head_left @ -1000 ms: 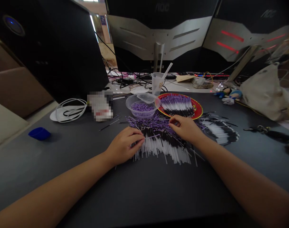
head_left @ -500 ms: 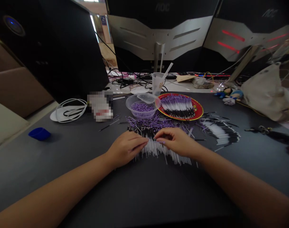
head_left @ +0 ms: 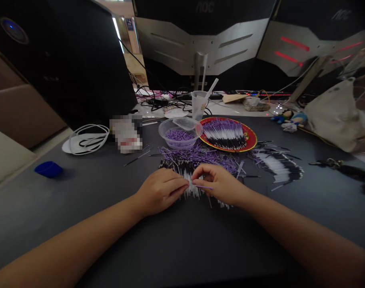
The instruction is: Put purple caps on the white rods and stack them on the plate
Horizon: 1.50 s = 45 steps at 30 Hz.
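Note:
A heap of thin black-and-white sticks (head_left: 197,190) with loose purple pieces (head_left: 206,158) lies on the dark table in front of me. My left hand (head_left: 161,191) rests on the heap's left end, its fingers pinched on a white stick. My right hand (head_left: 220,185) is closed next to it, pinching a thin purple piece (head_left: 204,186) between thumb and fingers. The fingertips of both hands almost meet over the heap.
Behind the heap stand a clear bowl of purple pieces (head_left: 180,134), a red plate (head_left: 250,140) of finished sticks and a plastic cup (head_left: 199,105). More sticks (head_left: 278,165) lie to the right. A blue cap (head_left: 48,169), a white mask (head_left: 85,140), monitors and cables surround the table.
My right hand has come back from the far side of the heap toward me and to the left, bringing a purple piece up to my left hand's fingertips. My left hand has barely moved.

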{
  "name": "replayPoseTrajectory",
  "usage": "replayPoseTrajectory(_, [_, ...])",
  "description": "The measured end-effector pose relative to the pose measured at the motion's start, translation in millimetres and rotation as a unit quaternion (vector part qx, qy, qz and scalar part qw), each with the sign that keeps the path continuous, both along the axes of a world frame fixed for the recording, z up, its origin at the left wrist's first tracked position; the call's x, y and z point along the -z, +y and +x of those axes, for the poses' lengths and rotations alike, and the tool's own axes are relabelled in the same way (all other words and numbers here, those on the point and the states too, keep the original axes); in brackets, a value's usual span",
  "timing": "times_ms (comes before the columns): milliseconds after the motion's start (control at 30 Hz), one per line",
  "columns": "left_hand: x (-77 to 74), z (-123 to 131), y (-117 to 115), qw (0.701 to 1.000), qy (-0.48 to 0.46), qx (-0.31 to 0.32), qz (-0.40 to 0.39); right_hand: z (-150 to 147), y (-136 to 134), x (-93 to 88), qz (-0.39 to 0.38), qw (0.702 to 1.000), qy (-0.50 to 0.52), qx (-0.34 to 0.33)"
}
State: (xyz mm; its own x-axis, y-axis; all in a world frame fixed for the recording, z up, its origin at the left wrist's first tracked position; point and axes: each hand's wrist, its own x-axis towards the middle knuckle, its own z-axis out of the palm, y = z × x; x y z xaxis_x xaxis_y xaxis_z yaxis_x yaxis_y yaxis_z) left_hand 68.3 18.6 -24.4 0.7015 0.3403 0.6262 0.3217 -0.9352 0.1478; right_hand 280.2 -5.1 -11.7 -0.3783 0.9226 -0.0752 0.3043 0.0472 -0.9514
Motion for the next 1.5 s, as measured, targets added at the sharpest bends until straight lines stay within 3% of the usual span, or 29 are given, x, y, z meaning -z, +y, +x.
replayPoseTrajectory(267, [1.1, -1, 0, 1.0, -0.022, -0.006, -0.011, -1, -2, 1.6, 0.009, 0.997, 0.07, 0.025])
replayPoseTrajectory(600, [1.4, -3, 0, 0.999, -0.028, 0.0, 0.015, -1, -2, -0.1, -0.073, 0.992, 0.011, -0.102])
replayPoseTrajectory(933, [0.6, -3, 1, 0.999, 0.01, -0.003, 0.04, -2, 0, -0.2, -0.075, 0.994, 0.064, -0.042])
replayPoseTrajectory(1133, [-1.1, -5, 2, 0.99, 0.008, -0.091, 0.108, -1, 1, -4.4, -0.089, 0.99, 0.105, -0.007])
replayPoseTrajectory(1267, [1.8, -8, 3, 0.994, 0.074, -0.034, 0.074, 3, 3, -6.7, -0.097, 0.985, 0.14, 0.017])
replayPoseTrajectory(1500, [-3.7, -6, -2, 0.999, 0.049, 0.02, -0.002, 11, 10, -3.9, -0.071, 0.988, 0.135, 0.034])
